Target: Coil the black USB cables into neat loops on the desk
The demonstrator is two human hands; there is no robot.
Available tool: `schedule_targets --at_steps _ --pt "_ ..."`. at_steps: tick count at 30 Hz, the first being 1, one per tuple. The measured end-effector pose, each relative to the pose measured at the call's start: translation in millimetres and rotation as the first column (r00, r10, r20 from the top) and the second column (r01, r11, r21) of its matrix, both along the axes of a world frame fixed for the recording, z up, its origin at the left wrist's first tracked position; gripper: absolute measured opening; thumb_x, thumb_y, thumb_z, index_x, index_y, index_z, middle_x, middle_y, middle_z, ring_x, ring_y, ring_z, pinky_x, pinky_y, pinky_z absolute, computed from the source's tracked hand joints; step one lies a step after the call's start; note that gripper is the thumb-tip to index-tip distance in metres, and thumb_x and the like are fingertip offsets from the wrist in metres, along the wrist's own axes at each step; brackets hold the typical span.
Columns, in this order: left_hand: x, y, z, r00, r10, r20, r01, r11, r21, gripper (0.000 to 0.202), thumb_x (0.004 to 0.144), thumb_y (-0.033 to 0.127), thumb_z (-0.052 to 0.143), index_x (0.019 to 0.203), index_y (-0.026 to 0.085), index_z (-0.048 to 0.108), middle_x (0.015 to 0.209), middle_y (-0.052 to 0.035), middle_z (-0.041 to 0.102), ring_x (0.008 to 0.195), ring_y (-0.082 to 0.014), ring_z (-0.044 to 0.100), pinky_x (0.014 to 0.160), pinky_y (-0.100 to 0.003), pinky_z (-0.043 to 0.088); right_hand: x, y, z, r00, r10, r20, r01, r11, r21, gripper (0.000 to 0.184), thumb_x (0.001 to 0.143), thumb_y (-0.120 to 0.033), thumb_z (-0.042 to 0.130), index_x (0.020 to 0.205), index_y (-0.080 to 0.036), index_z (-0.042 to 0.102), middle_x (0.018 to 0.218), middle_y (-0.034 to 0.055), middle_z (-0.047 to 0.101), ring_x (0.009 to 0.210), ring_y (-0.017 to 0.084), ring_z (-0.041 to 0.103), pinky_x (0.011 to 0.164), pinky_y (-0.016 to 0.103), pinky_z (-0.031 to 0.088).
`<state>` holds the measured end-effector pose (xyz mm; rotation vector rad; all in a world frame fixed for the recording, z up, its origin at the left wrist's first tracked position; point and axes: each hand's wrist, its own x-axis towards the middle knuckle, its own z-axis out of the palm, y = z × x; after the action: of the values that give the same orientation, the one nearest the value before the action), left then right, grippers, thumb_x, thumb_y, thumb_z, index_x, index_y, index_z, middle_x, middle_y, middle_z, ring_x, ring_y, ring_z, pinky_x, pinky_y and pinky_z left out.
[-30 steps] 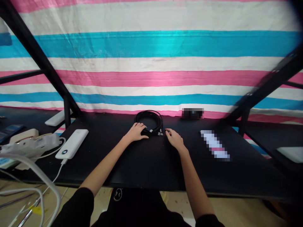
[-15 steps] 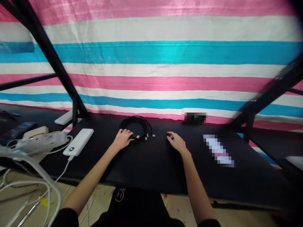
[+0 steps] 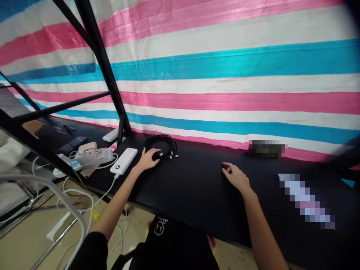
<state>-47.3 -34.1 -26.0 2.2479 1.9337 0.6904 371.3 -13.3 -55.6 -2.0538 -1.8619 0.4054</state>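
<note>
The black tabletop (image 3: pixel 194 187) bears a cable coil (image 3: pixel 161 137), probably light, springy; hold its rim (image 3: pixel 172 144). Left grip (image 3: pixel 147 159) overlaps it (closure unclear); right grip (image 3: pixel 236 176) half-open.

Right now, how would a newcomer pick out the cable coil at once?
Start at the striped sheet and drop to the black table along its foot. Near the table's far edge, right of the white power bank, the left hand lies over the near-left side of the cable coil. It is the round black loop with pale plugs, unlike the flat white power bank.
</note>
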Motion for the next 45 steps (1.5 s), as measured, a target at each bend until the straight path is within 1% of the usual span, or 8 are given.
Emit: schedule_targets --at_steps 3,7,14,21,26,33,41,45 --pt "11 -1 19.0 0.998 -0.041 0.053 0.042 0.999 -0.018 0.039 0.082 0.030 0.050 0.121 0.029 0.049 0.123 -0.0028 0.057 0.118 -0.0219 0.050 0.110 -0.050 0.030 -1 0 0.6 1.000 -0.005 0.018 0.005 1.000 0.007 0.035 0.084 -0.037 0.049 0.117 -0.028 0.057 0.091 0.0003 0.064 0.080 0.017 0.061 0.063 0.027 0.039" --pt "41 15 36.3 0.997 0.047 0.062 -0.047 0.999 -0.016 0.039 0.085 0.046 0.049 0.116 0.023 0.053 0.118 -0.0071 0.058 0.111 -0.0223 0.054 0.100 -0.039 0.042 -2 -1 2.5 1.000 -0.010 0.023 0.010 1.000 -0.009 0.035 0.085 -0.037 0.048 0.119 -0.029 0.056 0.092 0.0002 0.063 0.080 0.018 0.060 0.064 0.027 0.038" --pt "80 55 28.0 0.975 0.217 -0.036 -0.219 0.943 -0.249 0.039 0.082 0.047 0.060 0.101 0.013 0.058 0.104 -0.0096 0.060 0.101 -0.0233 0.057 0.092 -0.047 0.047 -4 -4 5.9 1.000 -0.002 0.009 0.002 1.000 -0.010 0.034 0.086 -0.036 0.048 0.119 -0.028 0.056 0.092 -0.0005 0.062 0.082 0.017 0.059 0.065 0.027 0.038" --pt "72 71 32.3 0.965 0.260 0.026 -0.228 0.886 -0.403 0.035 0.084 0.047 0.057 0.093 0.014 0.059 0.097 -0.0072 0.061 0.097 -0.0213 0.057 0.092 -0.045 0.047 -7 -8 13.0 1.000 -0.007 -0.008 0.007 1.000 -0.018 0.034 0.086 -0.034 0.048 0.119 -0.028 0.055 0.094 -0.0001 0.061 0.081 0.016 0.059 0.064 0.026 0.036" --pt "56 86 37.7 0.919 0.311 0.242 -0.185 0.883 -0.430 0.039 0.087 0.050 0.050 0.094 0.012 0.057 0.083 -0.0043 0.059 0.074 -0.0151 0.058 0.072 -0.034 0.053 -7 -10 15.8 1.000 0.000 0.005 0.000 0.999 -0.044 0.035 0.087 -0.033 0.047 0.122 -0.028 0.054 0.097 0.0004 0.061 0.081 0.016 0.058 0.065 0.026 0.036" --pt "26 70 73.9 0.734 0.274 0.622 -0.262 0.958 -0.114 0.023 0.090 0.036 0.045 0.100 0.015 0.046 0.065 0.0045 0.045 0.043 -0.0059 0.037 0.040 -0.018 0.032 -8 -11 17.1 1.000 0.013 0.018 -0.012 0.999 -0.041 0.036 0.088 -0.033 0.047 0.123 -0.027 0.053 0.097 0.0006 0.060 0.083 0.017 0.059 0.066 0.026 0.037" --pt "31 3 121.1 0.659 -0.063 0.750 -0.205 0.944 0.260 0.041 0.087 0.055 0.039 0.102 0.019 0.049 0.054 0.0059 0.040 0.039 -0.0073 0.037 0.037 -0.016 0.029 -5 -7 15.7 0.999 -0.020 -0.040 0.018 0.999 -0.048 0.036 0.086 -0.034 0.050 0.121 -0.026 0.056 0.096 0.0023 0.063 0.089 0.020 0.060 0.070 0.028 0.040" --pt "54 -34 153.5 0.646 -0.288 0.707 -0.085 0.893 0.442 0.035 0.089 0.053 0.040 0.099 0.020 0.051 0.050 0.0054 0.041 0.038 -0.0075 0.036 0.036 -0.016 0.027 -20 -9 26.5 0.966 0.043 -0.256 -0.067 0.994 -0.085 0.041 0.085 -0.033 0.053 0.123 -0.018 0.056 0.096 0.0068 0.066 0.092 0.021 0.061 0.081 0.032 0.043"
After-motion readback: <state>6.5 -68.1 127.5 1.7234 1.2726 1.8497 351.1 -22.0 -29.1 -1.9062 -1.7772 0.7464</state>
